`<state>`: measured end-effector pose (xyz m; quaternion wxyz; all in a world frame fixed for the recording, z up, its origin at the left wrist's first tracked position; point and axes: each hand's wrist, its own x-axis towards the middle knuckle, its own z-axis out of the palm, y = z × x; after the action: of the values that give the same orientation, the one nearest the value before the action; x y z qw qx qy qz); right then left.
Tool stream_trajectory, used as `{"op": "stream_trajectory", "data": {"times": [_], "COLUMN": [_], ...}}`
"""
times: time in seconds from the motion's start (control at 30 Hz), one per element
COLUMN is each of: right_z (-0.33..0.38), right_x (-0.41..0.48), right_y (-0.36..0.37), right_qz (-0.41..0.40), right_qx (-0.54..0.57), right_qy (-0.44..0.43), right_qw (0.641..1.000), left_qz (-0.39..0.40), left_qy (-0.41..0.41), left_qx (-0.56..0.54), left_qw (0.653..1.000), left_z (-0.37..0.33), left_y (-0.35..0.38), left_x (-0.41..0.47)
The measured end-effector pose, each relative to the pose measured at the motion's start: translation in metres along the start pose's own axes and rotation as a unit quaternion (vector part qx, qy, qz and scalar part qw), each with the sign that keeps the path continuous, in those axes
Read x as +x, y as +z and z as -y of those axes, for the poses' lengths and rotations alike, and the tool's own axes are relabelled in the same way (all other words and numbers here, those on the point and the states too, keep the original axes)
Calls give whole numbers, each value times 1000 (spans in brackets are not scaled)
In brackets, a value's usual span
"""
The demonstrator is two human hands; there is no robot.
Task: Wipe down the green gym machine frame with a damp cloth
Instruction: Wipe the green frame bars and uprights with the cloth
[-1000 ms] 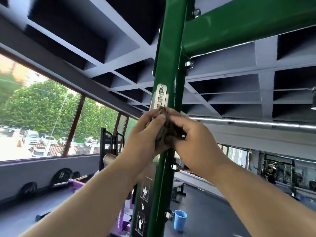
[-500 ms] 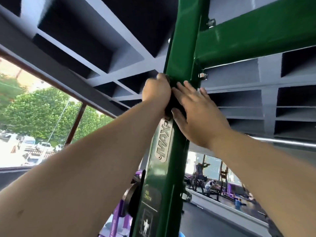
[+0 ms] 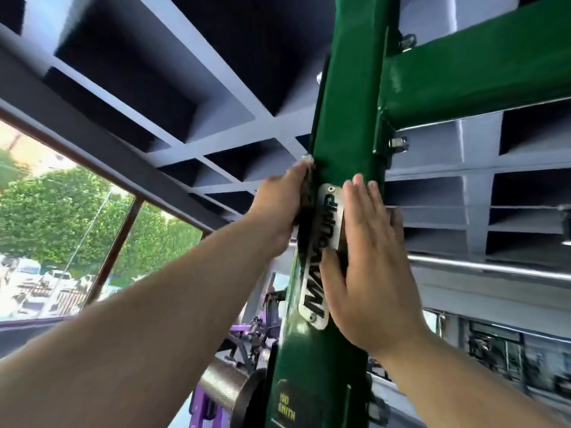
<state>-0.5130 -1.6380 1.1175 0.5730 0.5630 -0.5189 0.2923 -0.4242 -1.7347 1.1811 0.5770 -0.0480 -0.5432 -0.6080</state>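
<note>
Wipe judged partway: left hand grips dark cloth against green upright left edge beside nameplate; right hand flat, fingers straight, on its face; crossbeam probably outstanding.

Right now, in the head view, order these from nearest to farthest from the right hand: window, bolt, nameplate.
1. Nameplate: on the post, right beside the right hand.
2. Bolt: above, at the crossbar joint.
3. Window: far left, across the room.

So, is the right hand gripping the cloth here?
No, the right hand lies flat, fingers straight, on the green post beside the nameplate; the dark cloth sits under the left hand.
</note>
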Motion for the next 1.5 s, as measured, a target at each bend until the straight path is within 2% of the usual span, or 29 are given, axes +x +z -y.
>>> {"op": "stream_trajectory", "data": {"times": [0.07,0.23,0.33,0.43,0.57,0.63,0.73,0.8,0.93,1.0,1.07,1.17,1.27,1.4,1.5], "right_z": [0,0,1,5,6,4,4,4,4,5,6,7,8,7,9], "right_x": [3,-1,-2,-13,-42,-52,-62,-66,-67,-67,-69,-71,-70,-69,-72], "right_y": [0,3,4,4,2,-1,0,4,9,8,6,5,4,2,4], "right_qz": [-22,-23,-36,-32,6,45,68,54,33,28,29,43,49,55,45], "right_qx": [15,43,39,52,50,55,38,45,81,84,92,102,100,110,118], "right_qy": [6,22,33,90,72,74,79,80,87,82,80,80,85,90,99], "right_qw": [1000,999,998,994,996,995,994,994,992,993,992,991,990,988,987], "left_qz": [9,3,25,41,34,20,-15,8,57,52,47,8,-24,-10,51], "left_qy": [14,42,-52,-101,-34,-12,17,30,-34,-26,-2,13,10,-4,-34], "left_qx": [-22,178,233,218,51,26,139,221,320,342,306,148,73,181,295], "left_qw": [1000,983,971,970,998,999,990,975,945,938,951,989,997,983,954], "left_z": [-18,9,58,84,38,19,23,38,74,78,62,19,-15,7,43], "left_y": [12,-7,-43,-58,-23,-8,-7,-18,-51,-57,-47,-15,8,-4,-33], "left_x": [16,6,-38,-68,-22,1,-2,-25,-88,-100,-87,-28,16,11,-36]}}
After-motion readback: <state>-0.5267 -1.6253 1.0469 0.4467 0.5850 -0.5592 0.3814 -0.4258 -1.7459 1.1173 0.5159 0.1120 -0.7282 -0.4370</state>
